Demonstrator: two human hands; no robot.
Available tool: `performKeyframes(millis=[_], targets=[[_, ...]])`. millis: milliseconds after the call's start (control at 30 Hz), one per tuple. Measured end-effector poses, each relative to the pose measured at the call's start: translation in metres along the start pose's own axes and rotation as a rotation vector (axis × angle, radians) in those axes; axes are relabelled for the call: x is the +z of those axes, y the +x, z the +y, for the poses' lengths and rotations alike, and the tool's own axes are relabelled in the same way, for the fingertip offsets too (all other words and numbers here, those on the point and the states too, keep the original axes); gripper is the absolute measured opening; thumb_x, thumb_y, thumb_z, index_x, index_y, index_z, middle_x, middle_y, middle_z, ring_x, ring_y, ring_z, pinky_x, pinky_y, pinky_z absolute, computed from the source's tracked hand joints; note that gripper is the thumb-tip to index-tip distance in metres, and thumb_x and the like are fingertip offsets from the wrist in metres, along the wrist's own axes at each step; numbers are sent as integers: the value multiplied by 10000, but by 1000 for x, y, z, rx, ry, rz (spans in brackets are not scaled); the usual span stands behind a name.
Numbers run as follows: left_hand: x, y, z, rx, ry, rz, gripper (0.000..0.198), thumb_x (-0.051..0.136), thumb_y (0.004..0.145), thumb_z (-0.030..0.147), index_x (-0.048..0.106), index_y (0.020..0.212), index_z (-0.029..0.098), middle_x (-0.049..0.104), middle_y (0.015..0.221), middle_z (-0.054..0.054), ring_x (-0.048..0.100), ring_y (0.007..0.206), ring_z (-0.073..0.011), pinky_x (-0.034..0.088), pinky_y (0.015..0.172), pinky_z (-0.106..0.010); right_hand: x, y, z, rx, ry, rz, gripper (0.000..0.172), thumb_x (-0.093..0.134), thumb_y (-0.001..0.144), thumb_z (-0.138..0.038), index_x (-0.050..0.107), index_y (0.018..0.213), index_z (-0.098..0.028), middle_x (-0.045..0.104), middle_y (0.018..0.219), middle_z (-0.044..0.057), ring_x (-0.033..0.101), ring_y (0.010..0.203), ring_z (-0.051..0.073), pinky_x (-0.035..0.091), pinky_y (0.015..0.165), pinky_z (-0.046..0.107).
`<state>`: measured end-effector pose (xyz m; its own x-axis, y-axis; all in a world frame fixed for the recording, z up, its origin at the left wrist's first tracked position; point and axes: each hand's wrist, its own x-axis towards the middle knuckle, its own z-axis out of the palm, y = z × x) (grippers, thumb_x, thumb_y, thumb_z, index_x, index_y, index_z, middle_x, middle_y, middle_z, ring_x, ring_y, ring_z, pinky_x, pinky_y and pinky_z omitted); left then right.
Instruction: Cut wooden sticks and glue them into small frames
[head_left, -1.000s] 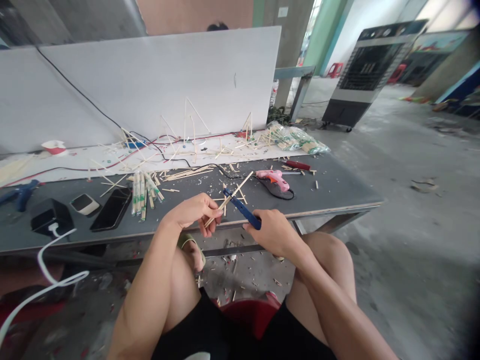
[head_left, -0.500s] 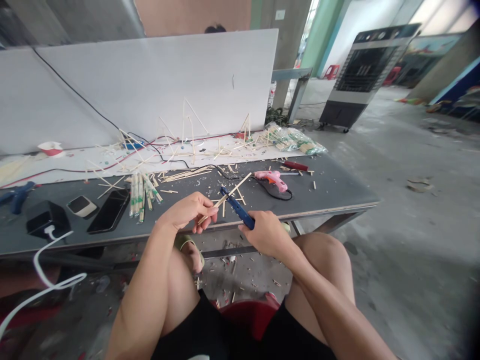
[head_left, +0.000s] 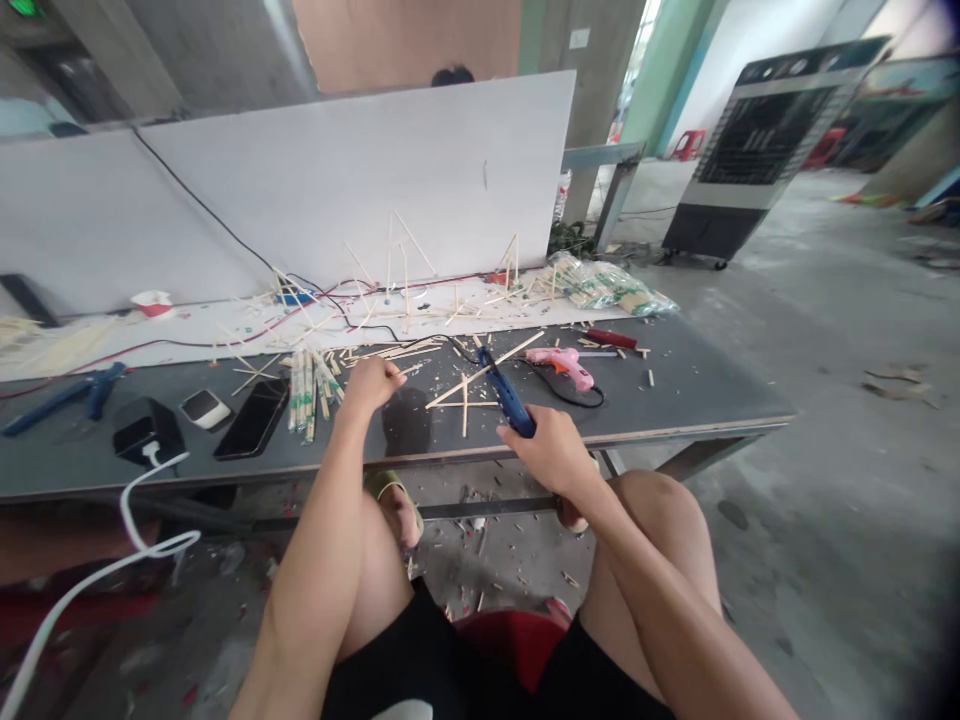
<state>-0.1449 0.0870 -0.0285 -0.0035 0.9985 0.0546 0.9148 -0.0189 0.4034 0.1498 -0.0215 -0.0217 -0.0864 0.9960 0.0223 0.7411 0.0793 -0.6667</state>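
Observation:
My right hand (head_left: pixel 553 448) grips blue-handled cutting pliers (head_left: pixel 511 400), their head pointing away from me over the tabletop. A long thin wooden stick (head_left: pixel 519 347) runs diagonally by the pliers' head; whether the jaws touch it I cannot tell. Beneath and left of the pliers lie crossed sticks (head_left: pixel 464 410) on the table. My left hand (head_left: pixel 373 385) hovers by the loose stick pile (head_left: pixel 397 350), fingers pinched, with a short length of wooden stick (head_left: pixel 412 369) showing at the fingertips. Just left of that hand are plastic-wrapped stick bundles (head_left: pixel 304 393).
A pink glue gun (head_left: pixel 562 366) and a red-handled screwdriver (head_left: pixel 609 338) lie to the right. Leftward are a phone (head_left: pixel 253 418), a watch-like device (head_left: pixel 205 408), a black charger (head_left: pixel 148 432) and another blue tool (head_left: pixel 67 398). Stick frames (head_left: pixel 405 265) stand before the white board (head_left: pixel 337 190).
My left hand has moved away from the pliers, forward and left to the stick pile. The right hand still grips the pliers. The view has turned slightly left.

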Motion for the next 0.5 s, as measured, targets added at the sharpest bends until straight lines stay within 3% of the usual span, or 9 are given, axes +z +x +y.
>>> performKeyframes(millis=[100,167,300,400,500], targets=[[6,10,2,-14,81,-32,115,702,784,215,744,693,159,735,727,-107,689,822,-254,447,740,-297,4,4,2,8,12,-2,201,594,835,-355,602,704,-204,625,638,34,519,601,169,316,587,262],[6,4,13,8,61,15,73,713,774,200,759,803,151,754,851,-120,681,881,-252,458,796,-296,9,6,2,11,12,-1,199,593,835,-354,600,700,-207,629,646,36,529,616,175,319,592,264],[2,-32,50,190,-122,268,321,478,975,355,730,912,165,731,926,-119,646,903,-232,452,832,-292,15,6,-1,10,13,19,195,590,836,-352,602,707,-207,635,657,44,539,629,183,313,598,269],[3,-64,78,344,-317,254,367,453,990,448,716,945,195,723,933,-86,634,844,-201,448,793,-262,17,5,-3,-3,17,39,185,587,838,-342,607,713,-207,636,655,44,548,635,185,307,601,270],[8,-78,92,427,-301,275,307,529,962,447,720,958,206,724,924,-75,616,759,-182,437,743,-264,17,4,-4,-15,25,62,190,579,848,-339,607,715,-206,633,650,40,542,629,181,303,600,270]])
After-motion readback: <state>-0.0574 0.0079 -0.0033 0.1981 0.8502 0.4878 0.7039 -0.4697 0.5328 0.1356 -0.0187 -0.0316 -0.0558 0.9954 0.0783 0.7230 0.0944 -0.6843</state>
